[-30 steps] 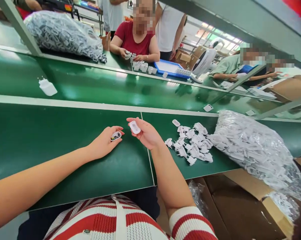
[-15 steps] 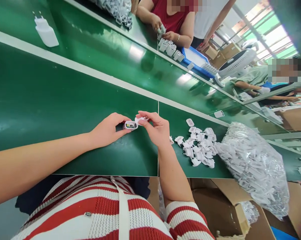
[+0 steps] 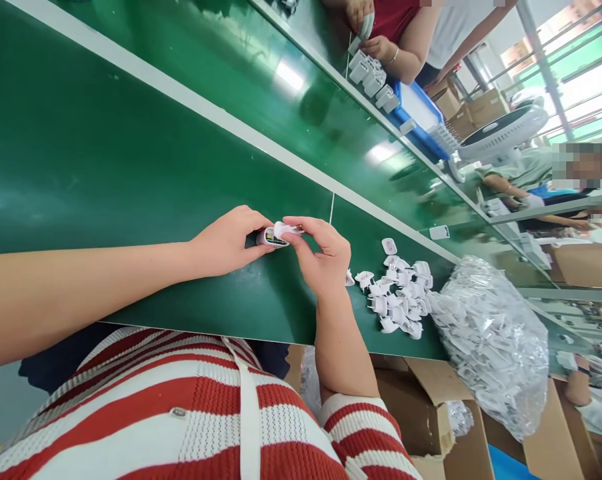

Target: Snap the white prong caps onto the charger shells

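Note:
My left hand [image 3: 228, 239] pinches a small white charger body [image 3: 269, 237] whose open end shows a circuit board. My right hand [image 3: 318, 252] pinches a white plug cap [image 3: 284, 229] and holds it against that open end. Both hands meet just above the green bench top [image 3: 105, 173]. To the right of my right hand lies a loose heap of white plug caps [image 3: 398, 293].
A clear plastic bag full of white parts [image 3: 491, 340] lies at the bench's right end, above open cardboard boxes [image 3: 431, 413]. Across the belt a person's hands [image 3: 368, 33] work by several white chargers [image 3: 373, 77] and a blue tray [image 3: 421, 110]. A white fan [image 3: 501, 130] stands further right.
My hands came together: the cap, held apart from the charger body a second ago, now sits against its open end. The view has dipped and tilted.

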Demonstrator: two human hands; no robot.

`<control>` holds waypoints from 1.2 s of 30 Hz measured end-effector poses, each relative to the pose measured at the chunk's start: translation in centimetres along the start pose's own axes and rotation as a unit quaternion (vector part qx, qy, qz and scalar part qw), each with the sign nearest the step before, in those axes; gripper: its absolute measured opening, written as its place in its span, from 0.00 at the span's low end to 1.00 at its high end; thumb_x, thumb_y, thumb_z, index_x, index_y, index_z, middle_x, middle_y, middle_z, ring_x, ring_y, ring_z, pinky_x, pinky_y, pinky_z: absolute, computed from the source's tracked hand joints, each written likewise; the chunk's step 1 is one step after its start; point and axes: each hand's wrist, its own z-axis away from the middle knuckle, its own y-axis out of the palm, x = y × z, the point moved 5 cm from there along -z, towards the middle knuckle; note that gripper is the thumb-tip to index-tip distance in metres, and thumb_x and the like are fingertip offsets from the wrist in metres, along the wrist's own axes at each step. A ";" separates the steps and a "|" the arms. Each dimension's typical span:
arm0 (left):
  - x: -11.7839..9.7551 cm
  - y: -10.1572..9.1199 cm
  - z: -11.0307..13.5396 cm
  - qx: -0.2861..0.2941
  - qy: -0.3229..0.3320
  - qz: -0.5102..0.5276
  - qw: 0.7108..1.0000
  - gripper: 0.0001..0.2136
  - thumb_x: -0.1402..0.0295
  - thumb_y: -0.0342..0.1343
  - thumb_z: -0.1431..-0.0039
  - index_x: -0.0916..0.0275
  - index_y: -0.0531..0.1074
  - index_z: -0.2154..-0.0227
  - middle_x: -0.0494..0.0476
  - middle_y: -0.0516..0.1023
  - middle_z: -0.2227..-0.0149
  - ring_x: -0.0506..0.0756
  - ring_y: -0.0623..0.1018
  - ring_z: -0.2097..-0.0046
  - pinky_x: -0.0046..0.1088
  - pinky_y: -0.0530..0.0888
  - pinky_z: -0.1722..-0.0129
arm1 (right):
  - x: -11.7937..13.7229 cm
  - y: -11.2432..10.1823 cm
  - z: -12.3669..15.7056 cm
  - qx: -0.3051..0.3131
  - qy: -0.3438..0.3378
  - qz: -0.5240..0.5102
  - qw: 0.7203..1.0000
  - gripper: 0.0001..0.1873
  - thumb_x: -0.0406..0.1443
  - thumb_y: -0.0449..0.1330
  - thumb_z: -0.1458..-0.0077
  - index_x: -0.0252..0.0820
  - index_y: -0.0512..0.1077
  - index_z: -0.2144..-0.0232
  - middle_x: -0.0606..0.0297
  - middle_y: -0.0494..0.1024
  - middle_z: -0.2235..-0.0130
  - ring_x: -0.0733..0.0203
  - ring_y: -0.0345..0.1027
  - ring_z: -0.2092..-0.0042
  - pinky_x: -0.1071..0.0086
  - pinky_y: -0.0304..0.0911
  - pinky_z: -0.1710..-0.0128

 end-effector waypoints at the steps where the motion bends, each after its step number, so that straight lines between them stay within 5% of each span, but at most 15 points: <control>1: 0.0 0.0 0.0 0.000 0.001 -0.001 1.000 0.17 0.53 0.56 0.39 0.59 0.78 0.58 0.58 0.82 0.57 0.61 0.77 0.52 0.38 0.73 0.51 | 0.2 0.1 0.0 -0.006 -0.012 0.010 1.000 0.07 0.35 0.64 0.36 0.50 0.82 0.58 0.66 0.86 0.57 0.59 0.80 0.56 0.63 0.76 0.54; 11: 0.1 0.1 0.1 0.003 0.007 0.011 1.000 0.16 0.54 0.56 0.37 0.59 0.79 0.55 0.58 0.82 0.54 0.62 0.77 0.49 0.41 0.74 0.46 | 1.0 1.2 0.1 0.038 -0.052 0.072 0.995 0.09 0.35 0.60 0.33 0.51 0.81 0.56 0.64 0.85 0.57 0.58 0.78 0.56 0.61 0.74 0.54; 23: 0.2 0.3 0.0 0.005 0.033 0.018 0.999 0.13 0.58 0.57 0.36 0.62 0.78 0.59 0.60 0.82 0.57 0.61 0.76 0.52 0.40 0.72 0.50 | 1.7 1.1 0.1 -0.006 -0.097 0.089 0.991 0.07 0.32 0.62 0.35 0.48 0.79 0.59 0.66 0.85 0.60 0.59 0.78 0.59 0.64 0.72 0.57; 31: 0.4 0.3 -0.1 0.004 0.044 0.013 0.999 0.12 0.60 0.58 0.35 0.63 0.78 0.60 0.60 0.82 0.58 0.61 0.75 0.54 0.39 0.72 0.52 | 1.5 0.7 0.2 -0.034 -0.096 0.113 0.988 0.05 0.34 0.61 0.35 0.49 0.78 0.61 0.69 0.85 0.62 0.60 0.79 0.60 0.56 0.70 0.43; 36: 0.5 0.4 -0.1 0.001 0.049 0.007 0.999 0.10 0.61 0.58 0.35 0.63 0.77 0.61 0.60 0.82 0.58 0.61 0.75 0.54 0.38 0.71 0.53 | 1.6 0.8 0.1 -0.018 -0.085 0.140 0.986 0.05 0.35 0.61 0.34 0.49 0.78 0.62 0.71 0.85 0.62 0.62 0.79 0.63 0.52 0.58 0.33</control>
